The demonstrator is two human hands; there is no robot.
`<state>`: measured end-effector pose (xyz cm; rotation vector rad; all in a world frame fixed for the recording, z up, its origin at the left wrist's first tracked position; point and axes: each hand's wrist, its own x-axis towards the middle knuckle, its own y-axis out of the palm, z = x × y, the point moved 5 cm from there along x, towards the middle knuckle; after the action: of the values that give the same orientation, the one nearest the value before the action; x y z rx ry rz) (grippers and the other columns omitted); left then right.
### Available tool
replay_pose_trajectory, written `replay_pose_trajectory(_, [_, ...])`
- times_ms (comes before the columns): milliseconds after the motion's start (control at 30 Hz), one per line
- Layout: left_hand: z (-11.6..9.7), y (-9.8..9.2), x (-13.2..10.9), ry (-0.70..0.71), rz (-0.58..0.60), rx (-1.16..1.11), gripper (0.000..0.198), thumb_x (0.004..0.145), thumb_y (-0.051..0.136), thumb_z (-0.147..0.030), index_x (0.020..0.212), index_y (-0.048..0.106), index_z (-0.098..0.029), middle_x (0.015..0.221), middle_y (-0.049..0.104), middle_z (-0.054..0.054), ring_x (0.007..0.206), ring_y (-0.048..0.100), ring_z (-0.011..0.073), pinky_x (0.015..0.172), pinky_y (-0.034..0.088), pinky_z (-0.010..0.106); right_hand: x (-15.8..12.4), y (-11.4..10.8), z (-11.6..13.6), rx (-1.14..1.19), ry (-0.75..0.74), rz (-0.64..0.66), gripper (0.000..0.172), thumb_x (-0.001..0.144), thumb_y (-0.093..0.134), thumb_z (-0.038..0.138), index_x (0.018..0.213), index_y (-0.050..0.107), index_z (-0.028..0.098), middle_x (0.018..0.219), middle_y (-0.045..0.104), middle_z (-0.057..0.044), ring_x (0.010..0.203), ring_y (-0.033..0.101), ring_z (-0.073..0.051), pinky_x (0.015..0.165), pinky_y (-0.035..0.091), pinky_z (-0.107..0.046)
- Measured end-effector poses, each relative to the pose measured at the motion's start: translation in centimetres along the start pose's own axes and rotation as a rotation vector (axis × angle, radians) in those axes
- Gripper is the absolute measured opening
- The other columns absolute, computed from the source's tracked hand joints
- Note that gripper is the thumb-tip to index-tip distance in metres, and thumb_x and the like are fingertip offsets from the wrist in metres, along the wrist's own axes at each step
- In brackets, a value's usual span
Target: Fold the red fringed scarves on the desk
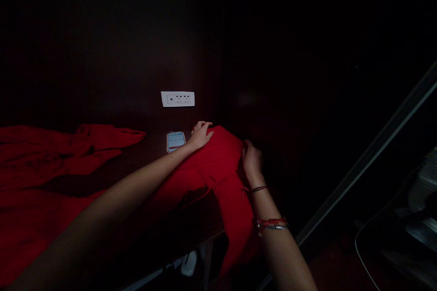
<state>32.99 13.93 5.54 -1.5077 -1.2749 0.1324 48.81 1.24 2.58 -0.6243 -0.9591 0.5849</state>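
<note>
A bright red cloth [220, 157], probably part of a garment, lies over the dark table top, and a long strip of it hangs past the front edge. My left hand [201, 134] rests at the cloth's far left edge, thumb and fingers apart. At the right edge, my right hand [252, 160] grips the cloth, thumb on the near side; its other fingers are mostly hidden. Just left of my left hand lies a phone [175, 141] with its screen lit.
More crumpled red fabric [51, 154] spreads over the table's left side. A white wall socket [178, 99] sits on the dark back panel. A white object [189, 263] is below the table. On the right are a slanted metal edge [368, 159] and a white cable [358, 248].
</note>
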Motion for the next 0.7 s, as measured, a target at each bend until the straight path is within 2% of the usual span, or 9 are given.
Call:
replay_pose_trajectory(100, [0.5,-2.4,-6.7,0.119,0.017,0.101,0.040,0.075,0.040,-0.033,0.113,0.039,-0.020,0.115,0.033,0.007,0.106,0.034,0.0202,0.090,0.027,0.034,-0.5,-1.3,1.0,-0.124,-0.062,0.018,0.028,0.076,0.037,0.018,0.096,0.057,0.019,0.074,0.061,-0.011,0.062,0.057,-0.016,0.051,0.038,-0.023])
replay_pose_trajectory(167, [1.0,-3.8,-11.9,0.163,0.132,0.150,0.044,0.073,0.042,-0.040,0.112,0.040,-0.021,0.112,0.035,0.006,0.105,0.034,0.0211,0.090,0.027,0.034,-0.9,-2.0,1.7,-0.116,-0.107,0.062,0.026,0.076,0.038,0.018,0.090,0.060,0.019,0.075,0.061,-0.011,0.065,0.057,-0.017,0.053,0.039,-0.023])
replay_pose_trajectory(267, [2.7,-5.5,-18.9,0.086,0.322,0.222,0.052,0.066,0.048,-0.046,0.113,0.041,-0.025,0.108,0.040,0.006,0.098,0.040,0.0222,0.084,0.033,0.033,-1.9,-2.5,2.6,0.052,-0.126,0.133,0.027,0.075,0.042,0.020,0.097,0.057,0.018,0.078,0.062,-0.009,0.065,0.057,-0.016,0.056,0.041,-0.023])
replay_pose_trajectory(333, [3.7,-6.6,-21.9,0.037,0.384,0.263,0.050,0.067,0.046,-0.039,0.114,0.040,-0.025,0.109,0.042,0.006,0.097,0.042,0.0220,0.081,0.036,0.032,-2.8,-2.1,2.9,0.242,-0.058,0.227,0.033,0.074,0.044,0.020,0.106,0.051,0.017,0.073,0.062,-0.007,0.055,0.056,-0.013,0.052,0.042,-0.022])
replay_pose_trajectory(433, [4.8,-8.0,-24.0,-0.018,0.426,0.332,0.052,0.066,0.041,-0.020,0.117,0.037,-0.024,0.112,0.043,0.007,0.099,0.043,0.0204,0.081,0.037,0.030,-4.1,-0.4,3.0,0.524,0.141,0.425,0.043,0.073,0.044,0.019,0.116,0.040,0.016,0.060,0.058,-0.002,0.042,0.052,-0.010,0.041,0.040,-0.020])
replay_pose_trajectory(500, [5.4,-8.7,-24.5,-0.057,0.464,0.382,0.057,0.062,0.038,-0.011,0.118,0.038,-0.024,0.114,0.043,0.007,0.102,0.043,0.0205,0.082,0.037,0.031,-4.5,0.8,3.1,0.642,0.255,0.494,0.050,0.072,0.044,0.017,0.120,0.033,0.015,0.057,0.055,0.000,0.041,0.052,-0.009,0.036,0.038,-0.017])
replay_pose_trajectory(600, [6.1,-9.7,-25.0,-0.099,0.490,0.442,0.057,0.062,0.035,-0.006,0.115,0.043,-0.023,0.117,0.044,0.007,0.105,0.042,0.0224,0.081,0.038,0.033,-4.0,1.8,2.8,0.709,0.339,0.442,0.053,0.070,0.045,0.017,0.121,0.029,0.015,0.056,0.052,0.002,0.040,0.052,-0.008,0.034,0.036,-0.015])
replay_pose_trajectory(700, [6.0,-11.1,-25.4,-0.096,0.467,0.503,0.052,0.064,0.032,-0.004,0.110,0.048,-0.022,0.115,0.046,0.009,0.103,0.045,0.0240,0.078,0.041,0.035,-3.0,2.3,2.4,0.669,0.357,0.346,0.056,0.068,0.049,0.019,0.121,0.030,0.016,0.057,0.053,0.002,0.041,0.052,-0.008,0.034,0.037,-0.015])
